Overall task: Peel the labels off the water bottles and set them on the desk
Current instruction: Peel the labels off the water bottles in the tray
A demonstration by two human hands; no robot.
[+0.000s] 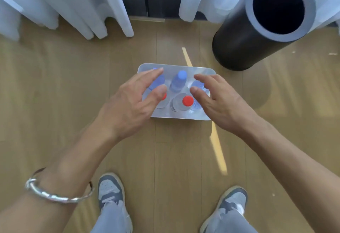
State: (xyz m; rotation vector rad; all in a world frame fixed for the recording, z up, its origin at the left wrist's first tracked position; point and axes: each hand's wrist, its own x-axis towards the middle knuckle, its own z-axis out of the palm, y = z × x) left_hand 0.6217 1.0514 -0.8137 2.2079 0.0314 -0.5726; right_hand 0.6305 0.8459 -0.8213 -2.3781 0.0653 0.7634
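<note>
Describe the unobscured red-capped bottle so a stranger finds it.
Left of the black bin, a white tray sits on the floor. The bottle stands midway along its near row. Its cap shows whole; the left hand half covers the other red cap.

The floor (55, 104) is smooth wood plank with a soft sheen. The tray (176, 66) looks like milky, matt plastic, and the water bottles (178, 83) in it are clear, glossy plastic. The curtains (73, 2) are thin white cloth. The bangle (55, 197) is polished metal, and the bin (239, 45) is matt black.
</note>
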